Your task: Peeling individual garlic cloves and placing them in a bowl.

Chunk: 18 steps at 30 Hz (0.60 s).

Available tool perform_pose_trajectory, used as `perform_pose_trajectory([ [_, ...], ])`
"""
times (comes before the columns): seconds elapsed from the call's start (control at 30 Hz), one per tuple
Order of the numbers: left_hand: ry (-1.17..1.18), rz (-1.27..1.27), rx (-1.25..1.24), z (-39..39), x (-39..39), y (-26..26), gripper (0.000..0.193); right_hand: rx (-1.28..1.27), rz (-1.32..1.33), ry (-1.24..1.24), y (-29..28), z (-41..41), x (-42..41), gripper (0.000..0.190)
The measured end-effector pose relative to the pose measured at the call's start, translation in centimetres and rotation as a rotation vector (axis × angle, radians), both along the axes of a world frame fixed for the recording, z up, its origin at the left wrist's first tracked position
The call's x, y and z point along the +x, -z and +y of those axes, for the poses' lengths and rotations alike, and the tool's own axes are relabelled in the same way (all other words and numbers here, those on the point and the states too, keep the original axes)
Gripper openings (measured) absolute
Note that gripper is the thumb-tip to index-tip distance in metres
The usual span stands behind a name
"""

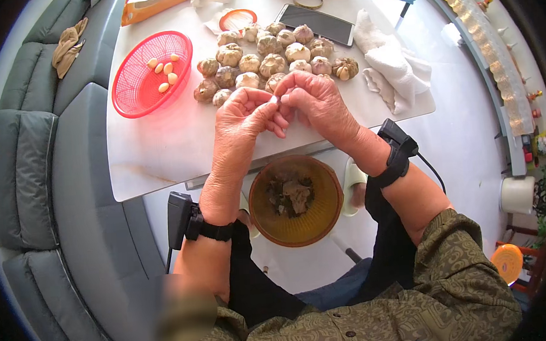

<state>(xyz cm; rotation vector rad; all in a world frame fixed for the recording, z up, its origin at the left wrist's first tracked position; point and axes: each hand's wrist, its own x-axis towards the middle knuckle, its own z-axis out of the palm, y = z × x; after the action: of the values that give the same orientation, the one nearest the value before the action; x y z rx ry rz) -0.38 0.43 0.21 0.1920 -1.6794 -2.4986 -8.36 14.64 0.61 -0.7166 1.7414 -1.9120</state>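
Observation:
My left hand (pixel 250 112) and my right hand (pixel 313 95) meet at the fingertips over the near side of the white table (pixel 182 143). Between them they pinch a small pale garlic clove (pixel 275 100), mostly hidden by the fingers. Just beyond lies a spread of several unpeeled garlic bulbs (pixel 272 65), some with dirty, greyish skins. To the left stands a red plastic mesh basket (pixel 127 92) holding several peeled cloves (pixel 172 78). Below the table edge, between my feet, a brown-yellow waste bin (pixel 300 232) contains dry skins and scraps (pixel 295 195).
A smartphone (pixel 315 25) lies behind the bulbs, near a bracelet-like ring (pixel 308 0) and a roll of tape (pixel 238 19). A crumpled white cloth (pixel 391 65) covers the table's right corner. An orange packet (pixel 150 8) is at the back left. A grey sofa (pixel 81 182) runs along the left.

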Motion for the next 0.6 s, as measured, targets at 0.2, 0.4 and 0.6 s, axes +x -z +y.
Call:
perform_pose_trajectory([
  [0.2,0.018,-0.005,0.008,-0.1,-0.1,0.5,0.014,0.022,0.091,0.029,1.3,0.0,-0.5,0.009],
  [0.4,0.018,-0.009,0.067,-0.4,0.1,0.8,0.017,0.092,0.228,0.039,0.9,-0.1,-0.1,0.009],
  [0.6,0.008,0.013,0.082,-0.3,0.0,1.1,0.018,0.201,0.555,0.139,0.8,-0.4,0.4,0.01],
])
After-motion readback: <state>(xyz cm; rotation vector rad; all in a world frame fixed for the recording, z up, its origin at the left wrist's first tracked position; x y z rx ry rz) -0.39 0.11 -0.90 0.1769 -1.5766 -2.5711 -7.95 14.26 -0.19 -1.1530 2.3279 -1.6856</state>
